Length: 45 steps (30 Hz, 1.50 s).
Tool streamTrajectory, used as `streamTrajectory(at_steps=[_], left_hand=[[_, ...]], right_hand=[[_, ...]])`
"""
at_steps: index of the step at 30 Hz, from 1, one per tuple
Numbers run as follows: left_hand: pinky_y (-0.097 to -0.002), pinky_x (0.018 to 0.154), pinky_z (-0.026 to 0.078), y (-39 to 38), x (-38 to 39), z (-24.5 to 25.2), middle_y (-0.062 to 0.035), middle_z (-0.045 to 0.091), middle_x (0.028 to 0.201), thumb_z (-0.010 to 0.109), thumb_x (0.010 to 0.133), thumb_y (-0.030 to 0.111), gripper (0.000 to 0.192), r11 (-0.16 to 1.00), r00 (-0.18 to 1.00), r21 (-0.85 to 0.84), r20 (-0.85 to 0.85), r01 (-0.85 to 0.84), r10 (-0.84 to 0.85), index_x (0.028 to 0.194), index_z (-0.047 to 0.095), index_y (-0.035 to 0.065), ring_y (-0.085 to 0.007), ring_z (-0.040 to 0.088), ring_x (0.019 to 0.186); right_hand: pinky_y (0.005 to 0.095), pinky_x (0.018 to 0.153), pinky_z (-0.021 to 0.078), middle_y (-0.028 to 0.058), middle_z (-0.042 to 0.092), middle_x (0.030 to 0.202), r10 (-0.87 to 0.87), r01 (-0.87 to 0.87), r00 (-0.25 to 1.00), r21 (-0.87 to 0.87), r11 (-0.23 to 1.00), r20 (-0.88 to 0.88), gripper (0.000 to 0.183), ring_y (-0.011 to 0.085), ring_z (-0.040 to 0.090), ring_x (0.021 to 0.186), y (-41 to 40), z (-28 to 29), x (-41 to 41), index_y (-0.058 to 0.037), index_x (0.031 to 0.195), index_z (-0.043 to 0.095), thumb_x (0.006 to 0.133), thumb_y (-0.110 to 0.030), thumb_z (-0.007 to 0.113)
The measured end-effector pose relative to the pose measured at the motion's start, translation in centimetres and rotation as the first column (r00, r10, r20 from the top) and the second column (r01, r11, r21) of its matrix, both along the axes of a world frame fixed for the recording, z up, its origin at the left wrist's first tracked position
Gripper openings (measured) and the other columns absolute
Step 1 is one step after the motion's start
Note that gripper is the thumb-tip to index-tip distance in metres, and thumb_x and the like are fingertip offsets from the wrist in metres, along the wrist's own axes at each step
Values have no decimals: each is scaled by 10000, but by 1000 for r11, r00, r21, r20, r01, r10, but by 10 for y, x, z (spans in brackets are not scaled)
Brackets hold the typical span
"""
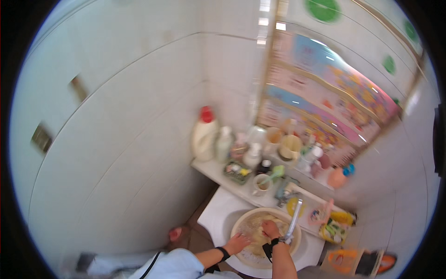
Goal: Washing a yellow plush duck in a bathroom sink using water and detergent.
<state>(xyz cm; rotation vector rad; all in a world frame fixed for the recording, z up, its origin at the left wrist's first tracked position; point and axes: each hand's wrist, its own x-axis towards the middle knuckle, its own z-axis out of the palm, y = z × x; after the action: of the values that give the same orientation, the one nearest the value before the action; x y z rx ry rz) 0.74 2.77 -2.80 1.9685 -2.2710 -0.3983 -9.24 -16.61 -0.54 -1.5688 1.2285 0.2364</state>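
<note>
A round cream basin (234,228) stands in a white washbasin (212,216), under a chrome faucet (295,218). Sudsy water and pale cloth-like material (259,249) fill it. My left hand (240,243) lies spread at the basin's near left side, its fingers at the suds and nothing visibly held. Farther in and to the right, my right hand (270,229) is curled low over the pale material; blur hides whether it grips any of it. Both wrists wear dark bands.
Behind the washbasin runs a shelf (216,176) with a red-capped jug (205,139), pump bottles, a cup (262,185) and a soap tray. Yellow baskets (334,228) sit at the right end. A tiled wall rises at the left; a mirror leans over the shelf.
</note>
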Motion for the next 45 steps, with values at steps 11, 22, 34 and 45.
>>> streamTrajectory(at_steps=[11, 22, 34, 45], left_hand=[[-443, 988, 246, 3, -8, -30, -12, 463, 1262, 480, 781, 188, 304, 979, 994, -184, 49, -84, 94, 1060, 552, 285, -184, 390, 1192], [-406, 968, 274, -2, -12, -12, -20, 501, 1220, 507, 758, 187, 322, 984, 994, -140, -25, -109, 107, 1069, 569, 246, -175, 412, 1171], [-367, 893, 339, -8, -13, -28, -22, 560, 1085, 509, 758, 156, 214, 988, 985, -105, 120, -112, 125, 939, 616, 197, -169, 471, 1091], [-381, 958, 312, 1, -8, -14, -14, 520, 1189, 481, 780, 134, 386, 993, 994, 54, 12, -105, 104, 1131, 538, 284, -200, 445, 1142]], right_hand=[[440, 643, 467, 207, 615, 805, 214, -271, 963, -633, 725, -166, 380, 375, 597, 759, 89, 42, -59, -67, 1005, 583, 805, -386, 533], [488, 655, 445, 196, 607, 767, 247, -403, 910, -570, 716, -333, 316, 387, 582, 761, 85, 8, -24, -55, 824, 571, 842, -349, 458], [464, 689, 449, 231, 604, 807, 211, -268, 957, -329, 905, -199, 244, 398, 578, 780, 31, -35, -4, -13, 865, 595, 811, -218, 474], [379, 526, 460, 170, 571, 630, 172, -170, 985, -121, 978, 12, 296, 291, 576, 527, 14, 2, 18, 36, 730, 574, 860, -196, 445]])
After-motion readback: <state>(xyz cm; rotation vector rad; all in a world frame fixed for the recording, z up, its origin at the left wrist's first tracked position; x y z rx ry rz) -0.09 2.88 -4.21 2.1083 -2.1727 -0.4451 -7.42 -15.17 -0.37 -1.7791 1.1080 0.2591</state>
